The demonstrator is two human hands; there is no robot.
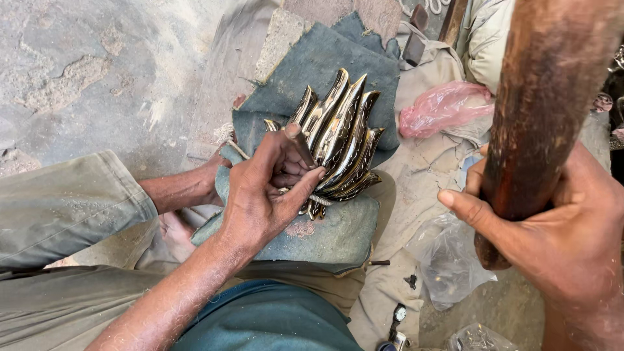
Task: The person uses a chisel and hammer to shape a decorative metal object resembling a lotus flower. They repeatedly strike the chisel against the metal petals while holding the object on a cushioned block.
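Right hand closest to lens, at 3 o'clock, clenched round a thick wooden club. The club runs up and out of frame at 1 o'clock, its butt end poking out below the fist. Thumb lies flat along the wood.

Left hand is at centre, pinching a short thin rod between thumb and fingers. The rod tip rests on, or just at, the shiny metal piece; the exact contact is hidden by the fingers.

The metal piece is ribbed and leaf-shaped, polished gold and black, points fanning toward 12 o'clock. It lies on a blue-grey cloth pad over the person's lap, not on any surface. A bare limb comes out of olive fabric at 9 o'clock and touches the pad edge; arm or leg, cannot tell.

Pink plastic bag at 2 o'clock. Clear plastic bag at 4 o'clock. Wristwatch on the floor cloth at 5 o'clock. Cracked concrete floor at 10 o'clock.

Step, as a judgement: tool-and-striker work on the metal piece, rod placed, club lifted well apart from it, no contact between the two.

Any blow from here calls for the rod kept steady on its rib, fingers clear of the rod head, the piece seated firm on the pad, and the club square on the rod.
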